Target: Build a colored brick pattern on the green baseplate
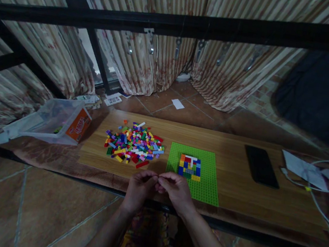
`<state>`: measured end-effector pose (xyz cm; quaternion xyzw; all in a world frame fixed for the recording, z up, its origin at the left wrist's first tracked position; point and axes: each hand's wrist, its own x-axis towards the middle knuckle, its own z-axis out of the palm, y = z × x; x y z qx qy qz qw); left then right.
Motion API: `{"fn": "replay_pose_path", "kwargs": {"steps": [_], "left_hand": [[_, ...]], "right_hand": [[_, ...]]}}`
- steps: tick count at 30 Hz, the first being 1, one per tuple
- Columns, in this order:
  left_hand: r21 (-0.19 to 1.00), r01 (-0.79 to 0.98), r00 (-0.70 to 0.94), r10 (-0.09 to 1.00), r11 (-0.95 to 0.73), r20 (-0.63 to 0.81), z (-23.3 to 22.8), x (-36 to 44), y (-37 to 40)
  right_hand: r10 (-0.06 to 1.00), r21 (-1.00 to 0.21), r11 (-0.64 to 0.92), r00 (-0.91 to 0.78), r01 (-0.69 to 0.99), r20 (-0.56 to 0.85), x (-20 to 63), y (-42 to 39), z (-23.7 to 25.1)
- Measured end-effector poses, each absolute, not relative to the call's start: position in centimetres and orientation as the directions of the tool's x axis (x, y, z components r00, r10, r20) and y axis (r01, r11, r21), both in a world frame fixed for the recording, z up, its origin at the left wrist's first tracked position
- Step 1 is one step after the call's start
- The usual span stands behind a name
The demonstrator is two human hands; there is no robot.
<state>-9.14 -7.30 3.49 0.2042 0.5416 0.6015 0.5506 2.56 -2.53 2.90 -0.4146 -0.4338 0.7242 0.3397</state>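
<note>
My left hand point(140, 186) and my right hand point(176, 188) meet at the table's near edge, fingertips pinched together. Whatever lies between the fingers is hidden or too small to make out. Just beyond my right hand lies a green studded baseplate point(204, 187). A square patch of coloured toy bricks point(189, 167), in red, white, blue, yellow, orange and grey, is built on it. To the left of the plate spreads a loose pile of small toy bricks point(135, 143) in many colours, beyond my left hand.
On the wooden tabletop point(245, 201), a black phone or tablet point(262, 166) lies right of the baseplate. White cables point(312, 189) and papers point(302, 169) are at the far right. A clear plastic box point(56, 119) with an orange label stands left. A dark metal bar point(179, 26) crosses before the curtains.
</note>
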Motion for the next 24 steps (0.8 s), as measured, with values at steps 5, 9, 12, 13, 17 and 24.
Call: {"fn": "replay_pose_path", "kwargs": {"steps": [5, 9, 12, 13, 17, 24], "left_hand": [[0.832, -0.516, -0.272, 0.883, 0.202, -0.383, 4.2, -8.8, -7.1], [0.849, -0.491, -0.303, 0.876, 0.194, -0.375, 4.0, -9.3, -6.2], [0.959, -0.217, -0.407, 0.876, 0.181, -0.258, 3.2, -10.3, -5.1], [0.98, -0.097, -0.425, 0.883, 0.176, -0.2, 2.9, -10.7, -4.7], [0.887, 0.454, -0.393, 0.911, 0.077, 0.123, 1.7, -11.7, -2.9], [0.483, 0.872, -0.268, 0.901, 0.076, 0.342, 0.1, -11.7, -1.3]], "right_hand": [[0.811, -0.8, -0.528, -0.448, -0.284, -0.376, 3.4, -2.7, 3.8], [0.793, -0.693, -0.589, -0.465, -0.416, -0.394, 3.9, -2.6, 3.7], [0.784, -0.662, -0.61, -0.449, -0.435, -0.428, 4.2, -2.4, 3.4], [0.786, -0.664, -0.609, -0.442, -0.433, -0.433, 4.3, -2.3, 3.3], [0.845, -0.768, -0.518, -0.364, -0.377, -0.391, 3.6, -0.9, 2.8], [0.967, -0.985, -0.045, -0.241, 0.166, -0.085, -0.2, 3.4, 0.9]]}}
